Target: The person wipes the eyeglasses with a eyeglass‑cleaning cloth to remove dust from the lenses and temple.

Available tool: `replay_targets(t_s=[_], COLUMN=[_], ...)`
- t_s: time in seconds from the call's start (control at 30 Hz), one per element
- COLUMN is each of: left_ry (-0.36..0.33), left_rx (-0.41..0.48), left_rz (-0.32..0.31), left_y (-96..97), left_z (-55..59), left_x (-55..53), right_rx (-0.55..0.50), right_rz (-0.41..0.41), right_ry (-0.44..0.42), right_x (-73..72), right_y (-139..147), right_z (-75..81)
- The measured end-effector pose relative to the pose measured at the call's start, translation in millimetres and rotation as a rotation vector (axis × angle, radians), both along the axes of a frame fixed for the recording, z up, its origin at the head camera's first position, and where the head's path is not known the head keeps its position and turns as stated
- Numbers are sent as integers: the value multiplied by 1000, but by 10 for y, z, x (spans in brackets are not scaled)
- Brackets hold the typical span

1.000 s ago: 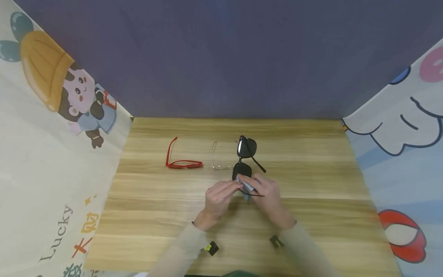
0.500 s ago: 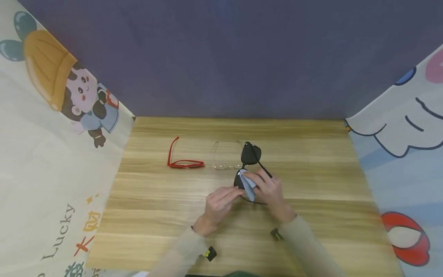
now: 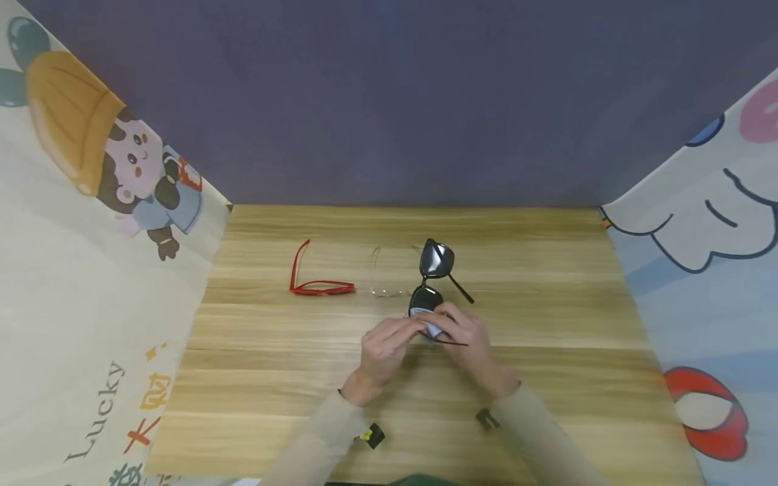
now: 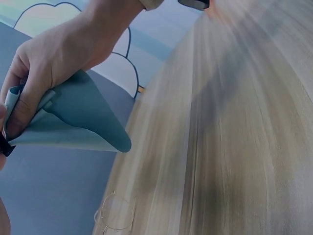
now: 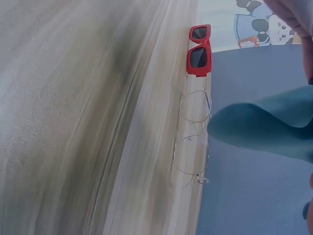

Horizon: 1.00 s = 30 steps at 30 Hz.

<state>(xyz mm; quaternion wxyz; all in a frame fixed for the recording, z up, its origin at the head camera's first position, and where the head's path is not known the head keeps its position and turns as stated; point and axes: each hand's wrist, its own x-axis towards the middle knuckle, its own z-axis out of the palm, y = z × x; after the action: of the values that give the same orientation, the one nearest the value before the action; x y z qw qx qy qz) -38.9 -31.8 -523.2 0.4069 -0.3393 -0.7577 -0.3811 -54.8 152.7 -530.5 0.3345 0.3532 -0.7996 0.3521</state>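
A pair of black sunglasses (image 3: 437, 260) is held up in the head view, its dark lenses one above the other. My left hand (image 3: 384, 347) pinches the lower rim. With bent fingers, my right hand (image 3: 468, 337) holds a light blue cloth (image 3: 427, 322) against the lower lens and partly covers it. In the left wrist view the cloth (image 4: 78, 115) hangs in a fold from the right hand (image 4: 63, 54); only a small dark piece of the sunglasses shows there. The right wrist view has the cloth (image 5: 264, 122) at its right side.
Red-framed sunglasses (image 3: 322, 288) lie on the wooden table (image 3: 273, 378) at the left. Beside them are thin wire-rimmed glasses (image 3: 389, 293), partly behind the black pair. A dark blue-grey panel (image 3: 389, 101) stands at the back, with printed side walls.
The sunglasses shifted toward me and right half a second ago, then returned up and left. My right hand and the cloth have moved down the lower lens; my left hand keeps its grip.
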Motion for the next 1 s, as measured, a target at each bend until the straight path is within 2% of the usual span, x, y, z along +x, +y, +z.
replay_targets(t_s=[0.2,0.43,0.83,1.0], left_ry=[10,4,6,16], left_rx=[-5,-10,8,20], left_rz=[9,-2,18,2], left_y=[-22,-45,11,52], left_z=[-10,-35,-39,-24], left_x=[1,36,18,16], right_rx=[45,48,9,-2], right_rz=[-60,-124,-78,-76], right_ry=[58,104,48,117], right_x=[-88,-202,-9,-65], right_y=[24,27,-65,1], right_z=[33,79,-34,36])
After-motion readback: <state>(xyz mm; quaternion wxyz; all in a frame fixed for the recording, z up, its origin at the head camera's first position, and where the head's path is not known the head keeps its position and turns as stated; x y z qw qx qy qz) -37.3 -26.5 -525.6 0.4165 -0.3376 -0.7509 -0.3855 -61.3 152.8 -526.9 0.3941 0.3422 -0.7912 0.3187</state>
